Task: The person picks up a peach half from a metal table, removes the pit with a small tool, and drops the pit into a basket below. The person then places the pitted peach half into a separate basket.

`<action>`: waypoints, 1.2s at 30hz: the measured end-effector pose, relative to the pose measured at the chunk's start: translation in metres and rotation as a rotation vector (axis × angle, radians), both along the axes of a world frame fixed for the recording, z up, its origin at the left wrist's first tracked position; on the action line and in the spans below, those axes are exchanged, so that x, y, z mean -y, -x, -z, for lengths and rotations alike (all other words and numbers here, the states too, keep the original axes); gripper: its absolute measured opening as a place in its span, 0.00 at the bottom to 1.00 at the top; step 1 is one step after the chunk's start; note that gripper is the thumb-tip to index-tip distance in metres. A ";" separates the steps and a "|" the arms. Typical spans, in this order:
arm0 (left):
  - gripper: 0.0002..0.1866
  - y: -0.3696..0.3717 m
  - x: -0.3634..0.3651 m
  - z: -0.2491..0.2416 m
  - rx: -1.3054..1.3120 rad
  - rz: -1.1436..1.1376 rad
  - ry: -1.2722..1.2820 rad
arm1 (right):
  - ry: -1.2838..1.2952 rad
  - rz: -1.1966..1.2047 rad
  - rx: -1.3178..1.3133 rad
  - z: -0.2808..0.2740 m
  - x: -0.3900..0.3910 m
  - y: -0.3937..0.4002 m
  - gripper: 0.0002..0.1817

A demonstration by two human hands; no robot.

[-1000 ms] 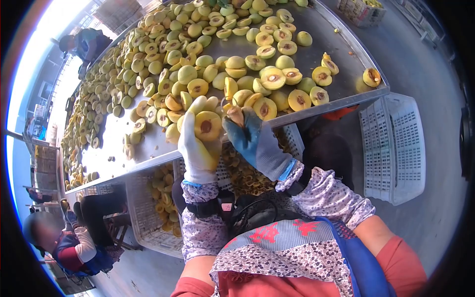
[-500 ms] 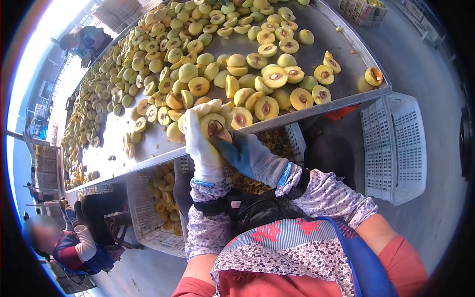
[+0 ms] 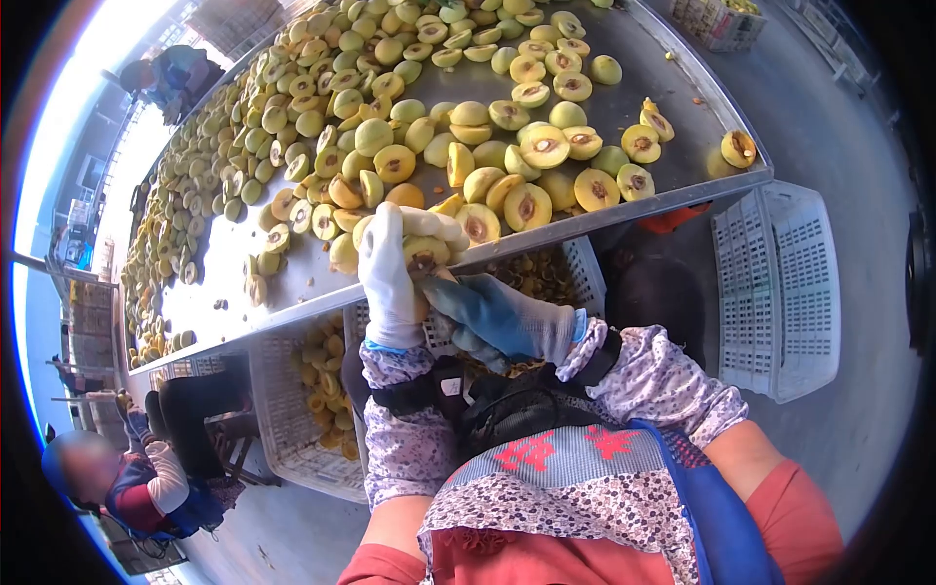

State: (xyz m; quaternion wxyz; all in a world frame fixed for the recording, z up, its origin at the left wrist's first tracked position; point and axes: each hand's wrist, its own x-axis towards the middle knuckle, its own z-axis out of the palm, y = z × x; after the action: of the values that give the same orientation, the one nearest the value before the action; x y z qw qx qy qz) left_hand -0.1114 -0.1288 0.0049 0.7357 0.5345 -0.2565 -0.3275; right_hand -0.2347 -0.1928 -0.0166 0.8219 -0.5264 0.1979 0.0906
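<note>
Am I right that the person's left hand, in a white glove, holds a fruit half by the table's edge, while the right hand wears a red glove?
Not quite: the head view shows the right hand in a blue and grey glove, not red. The rest stands.

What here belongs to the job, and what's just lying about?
Likely the job:
left hand, holding a fruit half
right hand close by, grip unclear
halved fruit on the metal table
crate of fruit pieces below

Likely lying about:
white crate, right
distant crate, top right
</note>
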 end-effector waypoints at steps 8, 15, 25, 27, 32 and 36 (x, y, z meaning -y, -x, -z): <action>0.23 0.001 0.004 0.008 -0.179 0.195 0.270 | -0.289 -0.253 -0.036 -0.010 0.011 0.009 0.36; 0.16 -0.038 -0.049 -0.007 0.052 -0.555 0.024 | 0.996 -0.245 0.009 0.033 0.003 0.020 0.24; 0.20 -0.051 -0.051 -0.011 0.842 -0.255 -0.466 | 1.101 -0.091 -0.095 0.012 0.007 0.034 0.22; 0.24 -0.033 -0.015 -0.010 1.310 -0.152 -0.717 | 1.136 -0.073 -0.085 0.019 0.012 0.033 0.23; 0.21 -0.032 0.024 0.008 1.496 0.027 -0.956 | 1.177 -0.023 -0.097 0.021 0.019 0.034 0.23; 0.20 -0.035 0.020 0.000 1.525 0.130 -0.975 | 1.172 0.155 0.001 0.013 0.024 0.036 0.20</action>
State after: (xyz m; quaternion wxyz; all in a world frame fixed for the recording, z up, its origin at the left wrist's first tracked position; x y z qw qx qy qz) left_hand -0.0764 -0.1486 0.0047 0.0386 0.8430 -0.5366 0.0021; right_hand -0.2706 -0.2168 -0.0298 0.3985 -0.8767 0.2524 -0.0943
